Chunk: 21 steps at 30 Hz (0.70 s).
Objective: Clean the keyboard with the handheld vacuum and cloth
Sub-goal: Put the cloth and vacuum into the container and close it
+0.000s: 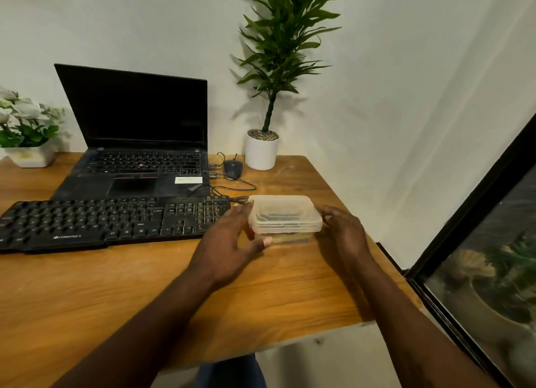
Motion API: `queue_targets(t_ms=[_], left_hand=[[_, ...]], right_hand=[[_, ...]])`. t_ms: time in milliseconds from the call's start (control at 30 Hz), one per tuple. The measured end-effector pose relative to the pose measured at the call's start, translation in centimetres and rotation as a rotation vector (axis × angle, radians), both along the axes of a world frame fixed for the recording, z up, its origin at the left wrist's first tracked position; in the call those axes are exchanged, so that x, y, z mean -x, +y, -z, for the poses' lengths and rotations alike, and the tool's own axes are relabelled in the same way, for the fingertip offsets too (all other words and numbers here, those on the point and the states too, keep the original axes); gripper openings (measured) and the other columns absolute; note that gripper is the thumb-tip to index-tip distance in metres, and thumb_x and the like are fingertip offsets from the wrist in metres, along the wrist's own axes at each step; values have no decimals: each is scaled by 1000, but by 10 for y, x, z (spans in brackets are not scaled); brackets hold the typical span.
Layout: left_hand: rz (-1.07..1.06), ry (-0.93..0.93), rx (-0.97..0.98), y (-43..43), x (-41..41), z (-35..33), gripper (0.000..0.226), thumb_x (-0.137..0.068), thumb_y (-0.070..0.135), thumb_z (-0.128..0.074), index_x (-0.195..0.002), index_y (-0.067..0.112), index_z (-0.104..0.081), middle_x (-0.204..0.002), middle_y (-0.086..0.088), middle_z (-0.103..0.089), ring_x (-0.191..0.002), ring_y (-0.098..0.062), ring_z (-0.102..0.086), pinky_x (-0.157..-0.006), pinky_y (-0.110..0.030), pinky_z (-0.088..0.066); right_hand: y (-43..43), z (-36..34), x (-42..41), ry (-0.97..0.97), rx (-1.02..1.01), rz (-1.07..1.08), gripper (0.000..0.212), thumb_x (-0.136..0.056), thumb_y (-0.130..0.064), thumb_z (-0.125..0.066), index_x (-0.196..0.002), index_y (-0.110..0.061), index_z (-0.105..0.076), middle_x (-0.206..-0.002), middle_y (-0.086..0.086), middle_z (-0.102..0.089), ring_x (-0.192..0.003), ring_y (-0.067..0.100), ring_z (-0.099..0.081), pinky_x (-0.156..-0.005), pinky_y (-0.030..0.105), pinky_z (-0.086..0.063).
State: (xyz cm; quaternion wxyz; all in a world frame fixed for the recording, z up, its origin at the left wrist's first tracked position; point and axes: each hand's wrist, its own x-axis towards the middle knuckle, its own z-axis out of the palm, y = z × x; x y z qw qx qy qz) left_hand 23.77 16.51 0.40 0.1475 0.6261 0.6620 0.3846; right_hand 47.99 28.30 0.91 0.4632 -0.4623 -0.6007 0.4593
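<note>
We record a black keyboard (110, 222), flat, matte, square-keyed, lying toward the left edge of the wooden table (261, 286) before a laptop (136, 120). The left hand (229, 242), fingers straight, presses the left side of a clear rounded plastic container (285, 216); the right hand (345, 231) touches its right end, grip not discernible

Soft, rather dim indoor light with a warm cast comes from the right. The tall plant (278, 54) throws blurred, doubled shadows leftward onto the wall (377, 97), and a dark shadow lies on the surface (145, 286) just left of the right forearm. The laptop screen (139, 112) reads as flat black, and the keyboard (110, 222) shows little key detail. The left hand (229, 242), right hand (345, 233) and clear box (285, 216) are soft with motion blur, as are the plant's top leaves. At lower right the window (493, 271) is smeared and streaked. Straight lines lean and bend toward the frame edges.
</note>
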Motion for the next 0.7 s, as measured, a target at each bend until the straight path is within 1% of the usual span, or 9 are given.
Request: queue_targets(t_ms=[67, 100, 200, 233, 300, 433, 500, 567, 700], left_hand=[[22, 88, -2, -3, -1, 6, 92, -89, 71, -60, -163, 35, -20, -169, 12, -20, -155, -8, -17, -127, -45, -22], [30, 110, -5, -3, -1, 8, 93, -88, 72, -60, -163, 34, -21, -169, 13, -21, -155, -7, -17, -127, -45, -24], [-5, 148, -41, 0, 1, 13, 88, -89, 66, -66, -162, 32, -29, -167, 12, -28, -153, -8, -25, -125, -43, -29], [-19, 166, -55, 0, 1, 13, 85, -89, 64, -67, -160, 32, -32, -167, 12, -30, -152, -9, -29, -124, -43, -31], [-42, 216, -87, 1, -2, 15, 78, -91, 60, -67, -158, 31, -38, -165, 11, -35, -149, -10, -35, -122, -43, -33], [-99, 328, -143, 2, -4, 18, 64, -93, 55, -68, -149, 28, -53, -157, 8, -49, -138, -14, -51, -115, -44, -41], [-128, 379, -164, 4, -6, 17, 59, -93, 53, -69, -144, 25, -59, -151, 4, -56, -133, -17, -56, -111, -45, -45], [-148, 411, -165, 6, -9, 17, 57, -93, 54, -68, -141, 23, -62, -148, 2, -59, -130, -18, -59, -107, -45, -47], [-171, 477, -155, 5, -12, 17, 56, -96, 54, -62, -143, 23, -60, -149, 2, -59, -130, -21, -58, -103, -44, -47]], right_hand=[[-10, 8, 2, 129, 59, -17, 28, -108, -24, -52, -120, -23, -77, -116, -3, -78, -110, 18, -72, -92, 36, -60], [-13, 10, 2, 138, 57, -8, 26, -107, -28, -56, -123, -24, -76, -117, -3, -77, -111, 17, -72, -93, 38, -60], [-17, 12, 1, -71, -78, 61, 28, -101, -30, -66, -129, -29, -72, -120, -15, -73, -112, 5, -68, -95, 31, -59], [-18, 11, 1, -110, -109, 72, 30, -100, -30, -68, -130, -30, -71, -120, -18, -72, -112, 2, -66, -95, 29, -58], [-19, 12, 2, -119, -133, 76, 31, -100, -30, -68, -131, -31, -70, -120, -21, -70, -112, -1, -65, -95, 28, -58], [-18, 15, 5, -153, -174, 120, 31, -101, -28, -67, -132, -27, -70, -122, -13, -72, -112, 4, -67, -95, 34, -60], [-18, 17, 7, -163, -184, 135, 31, -101, -28, -67, -131, -28, -70, -122, -13, -72, -112, 5, -67, -95, 36, -61], [-18, 19, 8, -192, -196, 144, 31, -102, -31, -66, -133, -30, -69, -123, -14, -72, -111, 4, -67, -95, 37, -61], [-19, 18, 10, -266, -244, 137, 32, -105, -39, -59, -136, -34, -67, -125, -16, -72, -111, 0, -66, -97, 35, -59]])
